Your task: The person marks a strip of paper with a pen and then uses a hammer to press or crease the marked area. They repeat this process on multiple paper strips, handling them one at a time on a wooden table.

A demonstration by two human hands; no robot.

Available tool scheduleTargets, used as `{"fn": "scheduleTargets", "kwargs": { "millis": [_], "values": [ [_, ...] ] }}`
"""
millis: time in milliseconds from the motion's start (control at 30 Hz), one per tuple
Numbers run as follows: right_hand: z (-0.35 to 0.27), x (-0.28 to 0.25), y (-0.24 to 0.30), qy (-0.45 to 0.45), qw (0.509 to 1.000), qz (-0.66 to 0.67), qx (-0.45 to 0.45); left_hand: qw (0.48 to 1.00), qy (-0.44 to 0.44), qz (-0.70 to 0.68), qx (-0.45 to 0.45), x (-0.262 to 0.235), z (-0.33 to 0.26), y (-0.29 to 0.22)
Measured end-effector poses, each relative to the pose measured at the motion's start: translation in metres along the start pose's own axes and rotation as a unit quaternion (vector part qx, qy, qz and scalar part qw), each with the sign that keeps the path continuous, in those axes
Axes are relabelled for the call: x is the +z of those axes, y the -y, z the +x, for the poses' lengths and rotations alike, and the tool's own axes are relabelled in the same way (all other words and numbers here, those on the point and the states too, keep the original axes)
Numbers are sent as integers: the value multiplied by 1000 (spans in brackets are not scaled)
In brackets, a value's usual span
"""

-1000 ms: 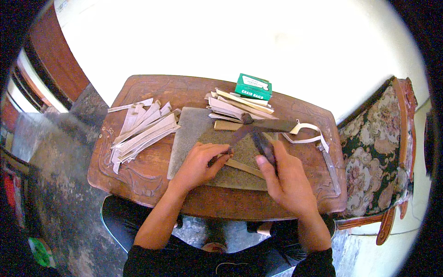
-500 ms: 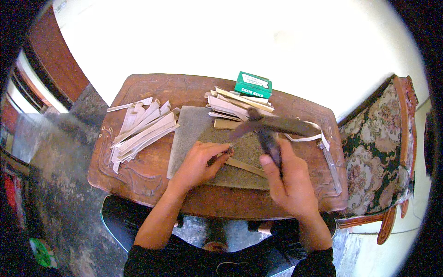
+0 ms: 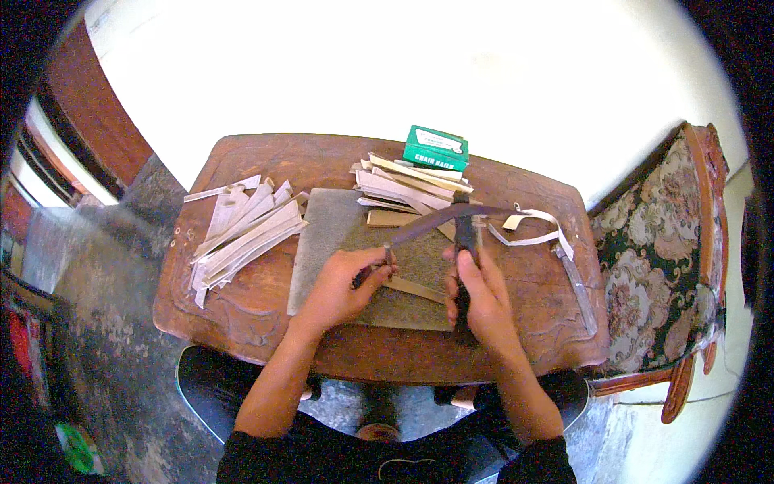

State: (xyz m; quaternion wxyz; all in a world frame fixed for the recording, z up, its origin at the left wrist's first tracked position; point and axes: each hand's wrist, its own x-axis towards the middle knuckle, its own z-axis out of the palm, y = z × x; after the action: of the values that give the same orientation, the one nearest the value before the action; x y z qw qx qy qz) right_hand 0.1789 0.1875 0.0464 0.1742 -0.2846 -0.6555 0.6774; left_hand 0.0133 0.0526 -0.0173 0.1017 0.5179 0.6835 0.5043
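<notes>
Sunlit pale floor glares behind a small carved wooden table [image 3: 242, 298], and on it lies the grey mat [image 3: 330, 234] where you work. Your right hand [image 3: 477, 300] is closed around the dark handle of a hammer [image 3: 463, 242], whose long, curved dark head stretches across the far part of the mat, one end reaching left toward your other hand and the other end pointing right. Your left hand [image 3: 343, 286] has its fingers pinched together on something small and dark at the fingertips; what it is cannot be told at this size. Between the two hands a thin tan strip [image 3: 413, 288] lies flat on the mat, running at a slant from your left fingertips toward your right wrist. Just beyond the hammer head, a stack of pale strips [image 3: 407, 187] rests at the mat's far edge, and a green box [image 3: 436, 148] sits behind that stack, near the table's far edge. To the right of the hammer a loose curl of pale banding [image 3: 534, 228] trails over the tabletop. Well to the left of the mat, a larger heap of whitish strips [image 3: 242, 230] fans out on the wood. An upholstered floral chair [image 3: 661, 266] stands against the table's right side.
</notes>
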Motion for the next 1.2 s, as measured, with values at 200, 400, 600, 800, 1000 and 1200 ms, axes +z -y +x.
{"fn": "scheduleTargets", "kwargs": {
  "millis": [200, 400, 600, 800, 1000, 1200],
  "values": [
    [21, 1, -54, -18, 999, 43, 10, 997, -32, -68, 14, -1, 2, -3],
    [18, 6, -51, -7, 999, 27, 25, 999, 0, -54, 1, -1, 2, -4],
    [17, 7, -49, -7, 999, 16, 27, 1000, -5, -20, 23, 1, 2, -3],
    [19, 5, -53, -6, 1000, -8, 7, 1000, 5, -23, 20, 0, 3, -5],
    [18, 6, -53, -2, 1000, -14, 11, 1000, 29, -9, 8, 1, 3, -4],
    [18, 6, -54, -3, 1000, -14, 5, 998, 22, 63, -13, 5, -1, -5]
  ]
}}
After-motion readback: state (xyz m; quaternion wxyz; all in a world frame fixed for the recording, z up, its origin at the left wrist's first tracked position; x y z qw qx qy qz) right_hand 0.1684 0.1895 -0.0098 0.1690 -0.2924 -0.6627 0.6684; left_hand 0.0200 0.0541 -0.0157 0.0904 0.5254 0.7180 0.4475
